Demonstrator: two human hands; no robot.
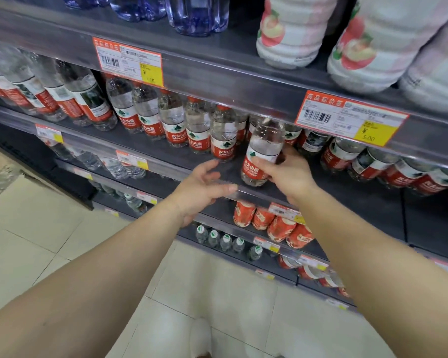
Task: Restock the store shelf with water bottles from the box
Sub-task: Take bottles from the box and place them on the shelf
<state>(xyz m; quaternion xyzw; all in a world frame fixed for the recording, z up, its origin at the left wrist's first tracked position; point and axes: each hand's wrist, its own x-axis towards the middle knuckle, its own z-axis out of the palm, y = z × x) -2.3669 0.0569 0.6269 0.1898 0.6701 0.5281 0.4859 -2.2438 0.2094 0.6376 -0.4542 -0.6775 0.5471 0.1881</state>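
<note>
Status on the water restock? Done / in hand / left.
Done: a front row of red-label water bottles already stands on the middle shelf.
In hand: the right hand grips one bottle, tilted, near the shelf's front edge, in the gap beside that row. The left hand is open and empty at the shelf lip.
Left: seating this bottle. The box isn't in view, so remaining stock is unknown.

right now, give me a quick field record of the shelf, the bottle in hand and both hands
setting: grey metal store shelf, rows of red-labelled water bottles
held item: clear plastic water bottle with red label, tilted, base at the shelf surface
right hand: fingers wrapped around the bottle's lower half
left hand: open, empty, at the shelf's front edge
gap: bare shelf in front of the row, where the bottle is going
box: not in view
</note>
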